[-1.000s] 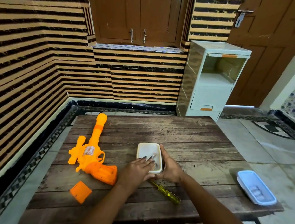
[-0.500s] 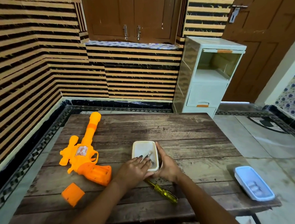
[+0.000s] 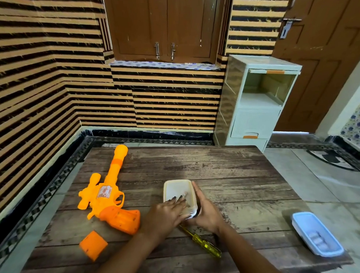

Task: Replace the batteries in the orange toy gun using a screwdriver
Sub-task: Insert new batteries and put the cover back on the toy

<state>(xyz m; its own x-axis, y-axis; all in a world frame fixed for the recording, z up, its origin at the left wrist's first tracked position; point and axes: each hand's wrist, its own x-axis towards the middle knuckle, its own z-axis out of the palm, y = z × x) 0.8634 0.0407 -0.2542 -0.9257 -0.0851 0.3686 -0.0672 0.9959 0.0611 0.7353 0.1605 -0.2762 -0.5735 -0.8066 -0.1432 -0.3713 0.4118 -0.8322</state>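
Toy gun: We find the orange toy gun [image 3: 107, 199] lying flat on the left half of the table [image 3: 228, 169]. It is glossy moulded plastic, with the long round barrel pointing away and the ribbed grip toward us.
Orange panel: The flat, square orange panel [image 3: 93, 244] lies apart from the gun, near the front left edge.
Table: Rough, weathered dark-brown planks.
White tray: The translucent, round-cornered white tray [image 3: 178, 188] sits mid-table. We cannot identify the small shiny piece inside it.
Left hand: The left hand [image 3: 166, 214] has its fingers straight and flat, tips inside the tray, and it hides the tray's near rim.
Right hand: The right hand [image 3: 205, 212] presses its palm and straight fingers against the tray's right wall.
Screwdriver: The screwdriver [image 3: 203, 242] has a clear yellow handle. Its shaft runs under the hands.
Blue tray: The pale blue tray [image 3: 298, 224] sits at the front right corner and holds pale cylinders.
Drawer unit: The white plastic drawer unit [image 3: 254, 120] stands beyond the table.
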